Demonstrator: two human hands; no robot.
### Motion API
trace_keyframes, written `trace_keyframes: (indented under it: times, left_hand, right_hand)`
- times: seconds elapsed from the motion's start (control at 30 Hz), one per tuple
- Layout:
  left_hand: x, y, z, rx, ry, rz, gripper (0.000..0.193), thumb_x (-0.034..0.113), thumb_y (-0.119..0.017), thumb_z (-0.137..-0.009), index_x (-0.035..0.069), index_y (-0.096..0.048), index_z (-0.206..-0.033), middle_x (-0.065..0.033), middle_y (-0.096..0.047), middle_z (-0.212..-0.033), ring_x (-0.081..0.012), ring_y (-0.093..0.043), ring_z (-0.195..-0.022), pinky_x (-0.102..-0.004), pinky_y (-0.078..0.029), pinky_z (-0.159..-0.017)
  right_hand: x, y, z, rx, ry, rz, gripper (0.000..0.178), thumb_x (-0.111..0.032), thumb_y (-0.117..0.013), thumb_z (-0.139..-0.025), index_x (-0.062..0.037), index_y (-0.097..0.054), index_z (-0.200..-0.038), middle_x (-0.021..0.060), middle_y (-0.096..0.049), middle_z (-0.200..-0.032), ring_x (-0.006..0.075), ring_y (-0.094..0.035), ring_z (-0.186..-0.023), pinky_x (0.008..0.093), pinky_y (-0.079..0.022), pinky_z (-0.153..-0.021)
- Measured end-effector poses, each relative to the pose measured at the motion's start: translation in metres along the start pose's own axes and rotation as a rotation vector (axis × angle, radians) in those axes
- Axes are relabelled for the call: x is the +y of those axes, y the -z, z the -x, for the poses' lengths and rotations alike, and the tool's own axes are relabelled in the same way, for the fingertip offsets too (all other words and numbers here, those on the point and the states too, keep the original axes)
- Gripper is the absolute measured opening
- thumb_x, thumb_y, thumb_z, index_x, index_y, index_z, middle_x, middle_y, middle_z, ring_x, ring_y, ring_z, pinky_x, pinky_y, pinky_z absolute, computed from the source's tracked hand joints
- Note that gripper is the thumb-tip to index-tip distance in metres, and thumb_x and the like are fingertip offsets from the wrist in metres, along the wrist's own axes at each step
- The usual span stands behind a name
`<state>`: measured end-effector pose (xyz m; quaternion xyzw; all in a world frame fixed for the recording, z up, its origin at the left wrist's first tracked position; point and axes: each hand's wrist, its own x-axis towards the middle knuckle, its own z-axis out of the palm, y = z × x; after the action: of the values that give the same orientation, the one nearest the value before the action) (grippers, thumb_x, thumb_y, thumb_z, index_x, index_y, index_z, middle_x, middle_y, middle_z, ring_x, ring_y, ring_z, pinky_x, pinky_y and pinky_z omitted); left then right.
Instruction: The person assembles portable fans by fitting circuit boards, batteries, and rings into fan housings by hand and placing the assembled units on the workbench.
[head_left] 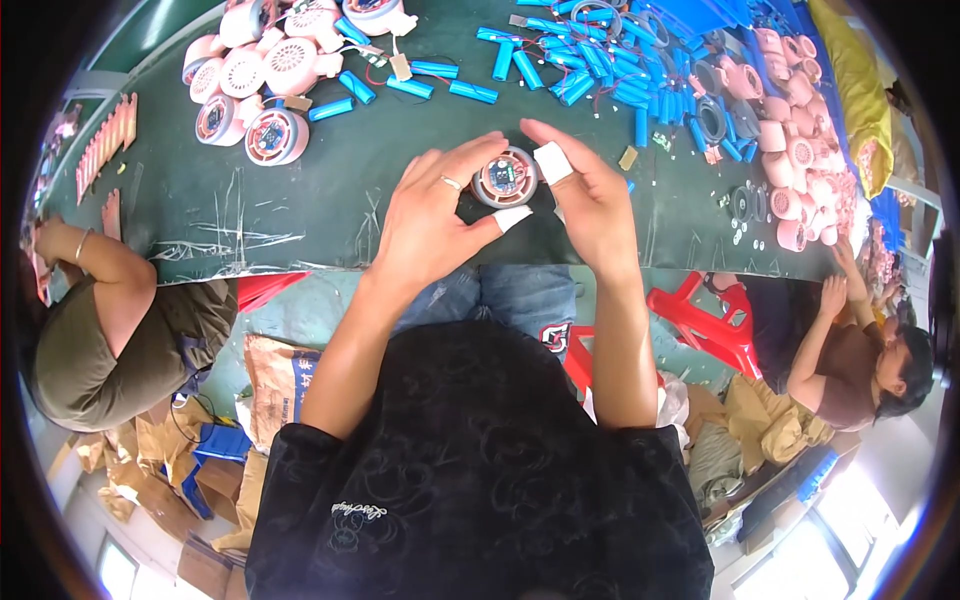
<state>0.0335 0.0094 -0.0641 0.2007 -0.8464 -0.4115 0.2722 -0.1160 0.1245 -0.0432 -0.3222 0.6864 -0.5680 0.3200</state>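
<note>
Between my two hands is a round housing (506,178) with a grey rim and a small circuit board showing on top. My left hand (432,215) curls round its left side, fingers at the far edge and the white-taped thumb at the near edge. A ring is on one of its fingers. My right hand (592,200) closes in from the right, its taped thumb against or right beside the rim and its index finger stretched past the far side. The housing's underside is hidden.
Pink round housings (243,72) with grilles and boards lie far left. Blue cylindrical batteries (575,60) with wires spread across the back; more pink housings (790,150) pile up at right. Grey rings (741,203) lie on the green table (330,200). Co-workers sit on both sides, near red stools (700,318).
</note>
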Motion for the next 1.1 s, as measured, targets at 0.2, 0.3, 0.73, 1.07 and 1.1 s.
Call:
trace_keyframes:
  times: [0.2, 0.3, 0.73, 1.07, 1.1]
  left_hand:
    - [0.006, 0.002, -0.002, 0.009, 0.011, -0.018, 0.069, 0.015, -0.089, -0.067, 0.01, -0.062, -0.129, -0.0067, -0.068, -0.126, -0.0248, -0.066, -0.095, -0.0342, -0.056, -0.082]
    - [0.009, 0.008, -0.005, 0.038, -0.077, -0.115, 0.069, 0.014, -0.09, -0.066, 0.01, -0.063, -0.129, -0.0077, -0.068, -0.129, -0.025, -0.067, -0.093, -0.0356, -0.055, -0.084]
    - [0.014, 0.01, -0.014, -0.047, -0.114, -0.262, 0.067, 0.017, -0.091, -0.063, 0.01, -0.064, -0.124, -0.0074, -0.07, -0.125, -0.0254, -0.067, -0.085, -0.0374, -0.054, -0.079]
    - [0.019, 0.009, -0.015, -0.043, -0.1, -0.288, 0.067, 0.018, -0.091, -0.063, 0.009, -0.064, -0.123, -0.0086, -0.07, -0.123, -0.0274, -0.067, -0.087, -0.038, -0.056, -0.079]
    - [0.02, 0.009, -0.015, -0.053, -0.036, -0.26, 0.066, 0.017, -0.091, -0.064, 0.01, -0.064, -0.124, -0.0091, -0.069, -0.125, -0.0269, -0.068, -0.089, -0.0373, -0.056, -0.08]
  right_hand:
    - [0.01, 0.01, 0.001, -0.067, -0.078, -0.102, 0.027, -0.015, -0.058, -0.103, 0.0, -0.066, -0.124, 0.0049, -0.07, -0.109, 0.0107, -0.063, -0.102, 0.0268, -0.05, -0.091]
    - [0.014, 0.011, -0.001, -0.076, -0.076, -0.165, 0.026, -0.013, -0.056, -0.104, 0.0006, -0.065, -0.124, 0.0054, -0.07, -0.106, 0.011, -0.063, -0.1, 0.0273, -0.05, -0.091]
    - [0.022, 0.013, -0.001, -0.09, -0.126, -0.347, 0.027, -0.005, -0.052, -0.102, 0.0003, -0.065, -0.125, 0.0066, -0.071, -0.106, 0.0131, -0.064, -0.104, 0.0295, -0.049, -0.095]
    - [0.024, 0.016, -0.002, -0.135, -0.121, -0.317, 0.029, -0.011, -0.052, -0.104, 0.0021, -0.062, -0.129, 0.0086, -0.068, -0.124, 0.0157, -0.063, -0.113, 0.0313, -0.048, -0.1]
    - [0.024, 0.015, -0.003, -0.136, -0.12, -0.318, 0.029, -0.011, -0.052, -0.104, 0.0021, -0.062, -0.129, 0.0086, -0.068, -0.124, 0.0157, -0.063, -0.113, 0.0313, -0.048, -0.1]
